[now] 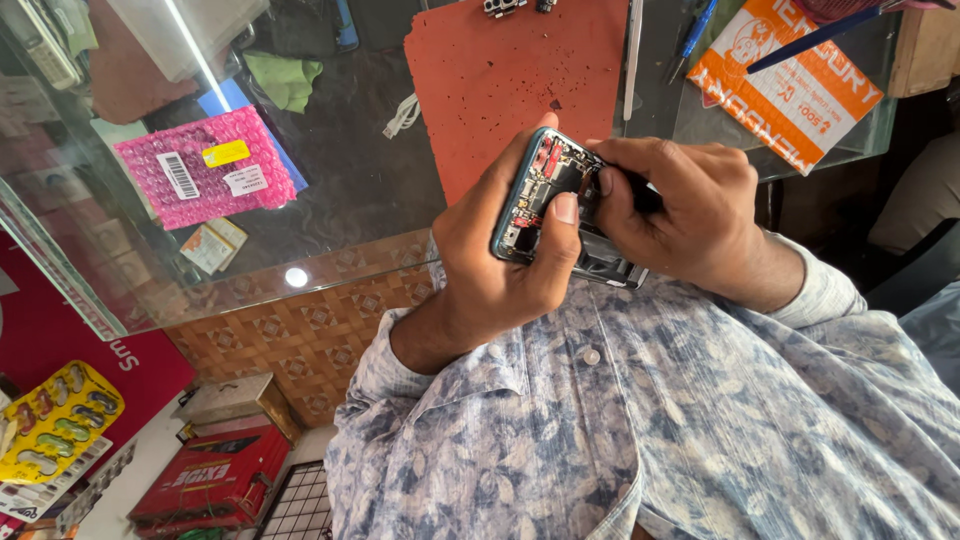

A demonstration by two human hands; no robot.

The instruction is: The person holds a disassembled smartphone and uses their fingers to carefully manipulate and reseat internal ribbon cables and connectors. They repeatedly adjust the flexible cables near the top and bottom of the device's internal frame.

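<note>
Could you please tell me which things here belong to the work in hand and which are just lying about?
In hand:
- opened phone, circuit parts exposed
- left hand gripping it
- right hand at its edge

Lying about:
- red mat
- pink bubble-wrap pouch
- orange packet
- blue pen
- green cloth
- glass counter

An opened phone [545,195] with its circuitry exposed was gripped at the frame's centre by the left hand [500,265], while its right edge was pressed by the right hand [690,215]. A red mat [490,80] lay above on the glass counter [330,200], with a pink bubble-wrap pouch [205,165] at upper left.
</note>
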